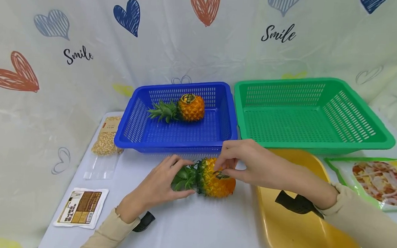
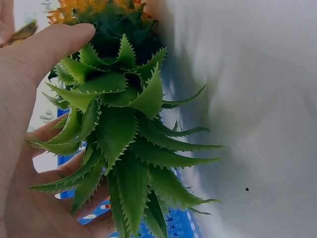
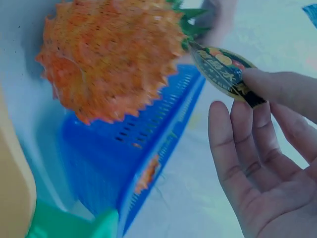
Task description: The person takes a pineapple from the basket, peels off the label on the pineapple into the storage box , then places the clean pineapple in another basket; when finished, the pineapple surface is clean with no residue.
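Observation:
On the white tabletop lies a small pineapple [image 1: 215, 188], its green crown [image 2: 119, 134] pointing left and its orange body right. My left hand [image 1: 160, 182] holds it around the crown; the thumb lies near the crown's base and the fingers are partly hidden behind the leaves. Over the body, my right hand [image 1: 245, 158] pinches an oval dark label [image 3: 218, 69] with gold edging between thumb and fingers. In the right wrist view the label stands out from the fruit, one end close to the crown side.
A blue basket [image 1: 175, 147] behind the fruit holds another labelled pineapple [image 1: 194, 110]. Beside it stands a green basket [image 1: 313, 145]. A yellow tray [image 1: 291, 226] sits under my right forearm. Packets lie around: corn kernels [image 1: 104, 143], a brown-white packet [image 1: 81, 207], a green-edged bag [image 1: 381, 178].

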`<state>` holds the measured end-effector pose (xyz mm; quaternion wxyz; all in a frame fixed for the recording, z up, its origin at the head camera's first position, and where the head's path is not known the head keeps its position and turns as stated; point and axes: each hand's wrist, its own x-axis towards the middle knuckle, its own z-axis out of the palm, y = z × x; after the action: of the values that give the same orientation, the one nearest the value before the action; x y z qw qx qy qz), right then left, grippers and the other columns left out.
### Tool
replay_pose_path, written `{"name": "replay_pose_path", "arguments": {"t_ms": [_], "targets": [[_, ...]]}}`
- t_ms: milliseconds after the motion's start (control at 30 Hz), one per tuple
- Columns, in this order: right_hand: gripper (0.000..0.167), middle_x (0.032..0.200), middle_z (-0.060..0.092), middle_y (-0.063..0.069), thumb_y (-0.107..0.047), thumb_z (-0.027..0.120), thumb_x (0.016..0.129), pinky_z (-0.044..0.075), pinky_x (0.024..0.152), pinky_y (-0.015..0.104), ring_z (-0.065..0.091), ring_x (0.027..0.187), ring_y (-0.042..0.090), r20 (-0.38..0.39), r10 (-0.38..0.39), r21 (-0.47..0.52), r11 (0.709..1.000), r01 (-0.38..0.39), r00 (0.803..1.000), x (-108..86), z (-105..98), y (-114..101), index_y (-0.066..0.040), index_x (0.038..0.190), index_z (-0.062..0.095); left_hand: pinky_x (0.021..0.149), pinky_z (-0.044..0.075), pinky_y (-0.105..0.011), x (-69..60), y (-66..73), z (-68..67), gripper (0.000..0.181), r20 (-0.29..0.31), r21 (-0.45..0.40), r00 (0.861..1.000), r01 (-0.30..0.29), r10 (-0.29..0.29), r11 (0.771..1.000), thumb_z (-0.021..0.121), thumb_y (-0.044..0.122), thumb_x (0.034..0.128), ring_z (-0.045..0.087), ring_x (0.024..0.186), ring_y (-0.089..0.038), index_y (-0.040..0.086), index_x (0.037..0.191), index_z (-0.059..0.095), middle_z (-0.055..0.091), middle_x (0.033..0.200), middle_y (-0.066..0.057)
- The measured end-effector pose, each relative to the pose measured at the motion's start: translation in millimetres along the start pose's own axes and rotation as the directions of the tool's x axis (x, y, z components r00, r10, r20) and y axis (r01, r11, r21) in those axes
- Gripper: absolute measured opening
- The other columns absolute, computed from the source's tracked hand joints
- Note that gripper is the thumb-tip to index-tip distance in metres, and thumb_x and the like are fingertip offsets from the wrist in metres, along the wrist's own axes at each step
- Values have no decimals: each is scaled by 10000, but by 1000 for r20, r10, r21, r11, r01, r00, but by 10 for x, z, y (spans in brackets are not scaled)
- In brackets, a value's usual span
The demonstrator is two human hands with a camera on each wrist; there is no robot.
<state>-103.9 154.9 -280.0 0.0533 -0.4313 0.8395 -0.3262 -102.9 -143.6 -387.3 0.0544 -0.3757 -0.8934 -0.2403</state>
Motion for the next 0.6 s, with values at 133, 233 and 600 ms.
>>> {"name": "replay_pose_path", "arguments": {"t_ms": [133, 233, 600], "targets": [[237, 893, 605, -152, 33, 777, 909, 563, 664, 242, 596, 780, 13, -54, -20, 11, 1000, 21, 998, -190, -145, -12, -193, 978, 796, 862, 562, -429, -3, 14, -1, 706, 2, 7, 1000, 13, -13, 1000, 911, 443, 809, 578, 1015, -191, 150, 1383, 621, 586, 1124, -25], [297, 907, 611, -172, 46, 796, 887, 564, 675, 230, 613, 789, 23, -111, -44, 19, 999, 46, 993, -357, -248, 38, -237, 975, 782, 879, 563, -440, -6, 20, -3, 711, 3, 3, 1000, 16, -16, 1000, 906, 445, 815, 582, 1041, -197, 152, 1393, 613, 590, 1142, -25], [397, 951, 685, -155, 109, 796, 852, 573, 708, 201, 670, 796, 60, -148, 76, 58, 996, -68, 986, -968, -349, 473, -247, 986, 684, 917, 564, -466, -18, 29, 27, 712, -8, -10, 1000, 27, -27, 1000, 901, 448, 823, 602, 1100, -215, 166, 1404, 600, 601, 1194, -16]]}}
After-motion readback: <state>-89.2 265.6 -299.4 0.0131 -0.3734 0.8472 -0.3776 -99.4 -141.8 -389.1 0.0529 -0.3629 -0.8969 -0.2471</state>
